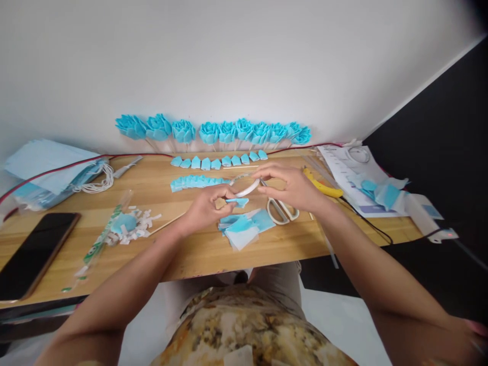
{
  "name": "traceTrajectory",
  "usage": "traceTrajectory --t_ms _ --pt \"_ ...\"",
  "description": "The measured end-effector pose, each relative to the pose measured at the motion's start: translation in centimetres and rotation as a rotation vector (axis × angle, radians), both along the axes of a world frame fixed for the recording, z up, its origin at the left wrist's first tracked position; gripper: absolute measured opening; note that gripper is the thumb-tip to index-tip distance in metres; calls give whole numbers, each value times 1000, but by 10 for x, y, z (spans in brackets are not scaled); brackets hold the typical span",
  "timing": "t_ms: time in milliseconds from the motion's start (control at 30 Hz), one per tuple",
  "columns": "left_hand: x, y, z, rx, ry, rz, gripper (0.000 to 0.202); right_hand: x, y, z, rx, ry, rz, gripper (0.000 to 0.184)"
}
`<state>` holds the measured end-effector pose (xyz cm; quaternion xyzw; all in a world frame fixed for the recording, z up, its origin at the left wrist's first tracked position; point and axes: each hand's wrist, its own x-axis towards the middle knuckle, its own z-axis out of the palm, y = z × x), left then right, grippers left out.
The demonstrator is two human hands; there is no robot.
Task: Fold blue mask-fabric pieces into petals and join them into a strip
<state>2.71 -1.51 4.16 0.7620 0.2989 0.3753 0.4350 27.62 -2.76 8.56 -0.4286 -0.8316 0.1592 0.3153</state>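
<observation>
Between finger and thumb, my left hand (209, 206) pinches a small blue fabric piece (239, 202). My right hand (285, 184) grips a roll of white tape (249, 189), whose near edge reaches close to the left fingertips. Below both hands lie loose blue and white fabric pieces (244, 229). White-handled scissors (280, 211) rest just under the right hand, their blades partly hidden. Behind the hands runs a row of overlapping blue petals (198, 182), and beyond it a line of separate folded blue petals (206, 163).
Several blue fabric flowers (183, 131) on sticks lean on the wall. Blue mask sheets (53, 168) and a phone (38, 254) lie left, near white scraps (143, 223). A yellow glue gun (324, 185) and papers (343, 168) are right, beside a white power strip (427, 218).
</observation>
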Motion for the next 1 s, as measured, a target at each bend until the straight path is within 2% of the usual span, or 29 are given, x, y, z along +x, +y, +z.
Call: traceTrajectory --t_ms 100,200,333,500,600,767,833,1000 --pt "1 0 1 139 58 36 9 -3 -12 -2 174 -103 -105 28" --pt "1 -1 2 244 88 40 9 -8 -19 -7 243 -179 -140 26" --pt "1 -1 1 295 110 23 10 -11 -20 -13 252 -190 -101 21" --pt "2 -1 0 294 118 40 9 -10 -19 -12 242 -229 -108 21" --pt "2 -1 0 334 85 45 9 -11 -21 -12 262 -217 -137 25" --pt "2 2 0 433 79 67 10 -13 -23 -14 205 -105 -183 36" --pt "2 3 -1 502 66 50 9 -12 -22 -15 218 -140 -150 37" --pt "1 3 -4 601 38 21 6 -8 -19 -16 298 -214 -68 25"
